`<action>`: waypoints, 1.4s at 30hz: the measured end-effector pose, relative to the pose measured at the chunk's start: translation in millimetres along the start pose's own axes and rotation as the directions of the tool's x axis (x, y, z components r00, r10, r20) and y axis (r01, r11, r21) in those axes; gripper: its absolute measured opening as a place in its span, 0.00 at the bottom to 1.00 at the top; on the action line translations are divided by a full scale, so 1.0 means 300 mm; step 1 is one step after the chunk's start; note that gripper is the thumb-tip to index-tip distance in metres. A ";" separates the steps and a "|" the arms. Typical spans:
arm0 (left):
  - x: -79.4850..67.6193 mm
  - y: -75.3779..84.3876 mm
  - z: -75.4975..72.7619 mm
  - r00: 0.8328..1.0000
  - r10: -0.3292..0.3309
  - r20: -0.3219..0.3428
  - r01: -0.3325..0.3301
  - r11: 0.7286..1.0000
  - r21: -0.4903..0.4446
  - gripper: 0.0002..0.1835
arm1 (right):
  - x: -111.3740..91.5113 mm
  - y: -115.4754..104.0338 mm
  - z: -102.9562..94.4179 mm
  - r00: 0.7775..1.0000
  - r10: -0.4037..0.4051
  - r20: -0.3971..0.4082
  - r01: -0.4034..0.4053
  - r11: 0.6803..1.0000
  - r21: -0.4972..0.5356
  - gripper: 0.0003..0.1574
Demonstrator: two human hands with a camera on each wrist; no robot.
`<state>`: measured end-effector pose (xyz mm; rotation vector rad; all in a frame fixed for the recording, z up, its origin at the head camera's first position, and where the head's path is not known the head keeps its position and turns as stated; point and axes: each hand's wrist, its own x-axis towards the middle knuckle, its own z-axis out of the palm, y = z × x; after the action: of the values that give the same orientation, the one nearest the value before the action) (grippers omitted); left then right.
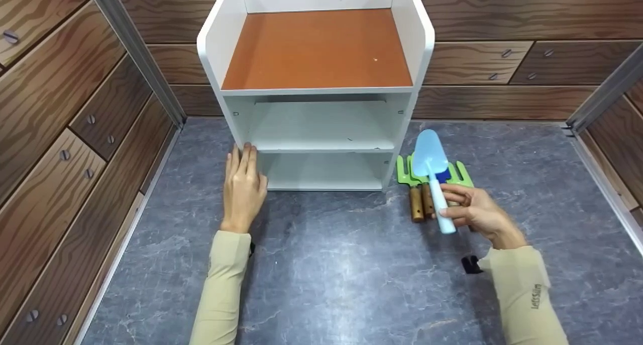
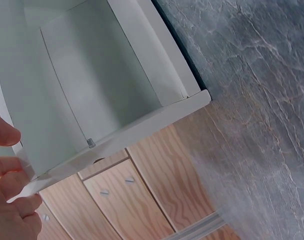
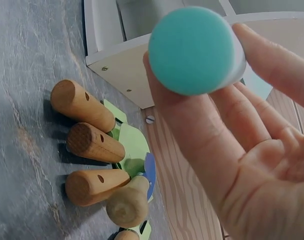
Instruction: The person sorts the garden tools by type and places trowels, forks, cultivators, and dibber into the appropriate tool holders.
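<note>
My right hand [image 1: 477, 212] pinches the light blue handle of a hand trowel [image 1: 430, 156], its blade pointing up and away. In the right wrist view the rounded teal end of the trowel handle [image 3: 191, 50] faces the camera, between thumb and fingers. Beneath it on the floor lie several garden tools with green heads [image 1: 405, 171] and wooden handles [image 1: 417, 204]. My left hand [image 1: 242, 189] rests its fingers on the front left edge of a white shelf unit [image 1: 326, 150], near the middle board. Fingertips [image 2: 7, 132] show beside that edge in the left wrist view.
The shelf unit has an orange-brown top surface [image 1: 321, 48] between raised sides, with two open compartments below. It stands on a grey marbled floor [image 1: 326, 264] against wood-patterned walls [image 1: 502, 13]. A blue piece [image 1: 444, 176] lies among the green tool heads.
</note>
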<state>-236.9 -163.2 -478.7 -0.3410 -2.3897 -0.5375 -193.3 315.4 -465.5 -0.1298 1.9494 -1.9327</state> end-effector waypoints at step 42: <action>0.000 -0.004 0.007 1.000 -0.004 -0.019 0.004 1.000 -0.006 0.29 | 0.038 -0.004 0.102 0.989 -0.073 0.132 0.082 0.995 -0.059 0.50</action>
<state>-238.4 -163.3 -480.5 -0.3325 -2.3709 -0.5479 -193.7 282.6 -465.8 -0.3455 1.9475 -1.8600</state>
